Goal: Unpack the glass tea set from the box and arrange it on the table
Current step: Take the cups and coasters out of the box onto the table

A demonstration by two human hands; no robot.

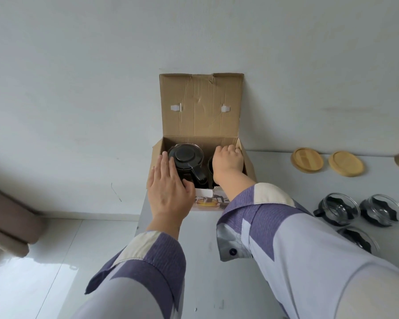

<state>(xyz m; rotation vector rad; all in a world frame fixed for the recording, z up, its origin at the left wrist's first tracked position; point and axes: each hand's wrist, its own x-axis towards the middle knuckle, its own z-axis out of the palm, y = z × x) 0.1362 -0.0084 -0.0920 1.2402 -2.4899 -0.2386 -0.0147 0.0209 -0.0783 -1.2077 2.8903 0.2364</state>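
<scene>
- Teapot (186, 160): dark body with a round black lid, seated in the left compartment of the cardboard box (248, 162). Its handle points toward the near wall of the box.
- Box: open, lid flap standing upright against the wall behind. It sits at the left end of the table (217, 261), near the back edge.
- Left hand (168, 192): fingers straight and relaxed, laid flat over the near-left rim of the box. The fingertips touch the left side of the teapot; nothing is grasped.
- Right hand (227, 158): reaches down into the right compartment, knuckles up, fingers curled downward out of sight. Whether they grasp anything cannot be told.
- A dark round item (211, 163) shows just left of the right wrist inside the box; too hidden to identify.
- Three glass cups (338, 209) with black holders stand on the table well to the right of the box, grouped close together.
- Two round wooden coasters (307, 160) lie side by side at the back of the table, beyond the cups.
- Both sleeves (286, 238) are lilac with purple and cream panels.
</scene>
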